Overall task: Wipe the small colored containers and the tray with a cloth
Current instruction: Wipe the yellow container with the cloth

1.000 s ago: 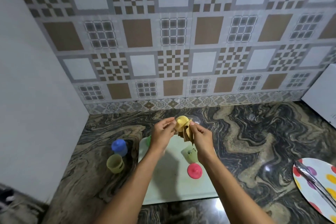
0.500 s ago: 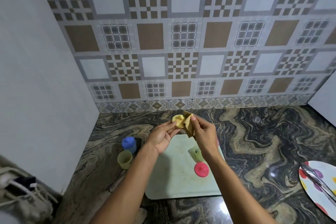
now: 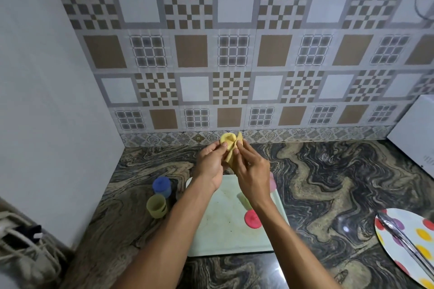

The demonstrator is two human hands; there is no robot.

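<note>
My left hand [image 3: 211, 162] pinches the yellow container [image 3: 227, 139] above the tray [image 3: 223, 230]; my right hand [image 3: 253, 171] pinches the cloth [image 3: 231, 158] against it. Rubbing too hard could pop it loose.

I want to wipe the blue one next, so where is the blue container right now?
In the head view, the blue container stands on the counter left of the tray, just behind the yellow-green cup.

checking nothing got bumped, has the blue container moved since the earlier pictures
No. The blue container sits in the same spot beside the olive container, just off the tray's left edge, as before.
</note>
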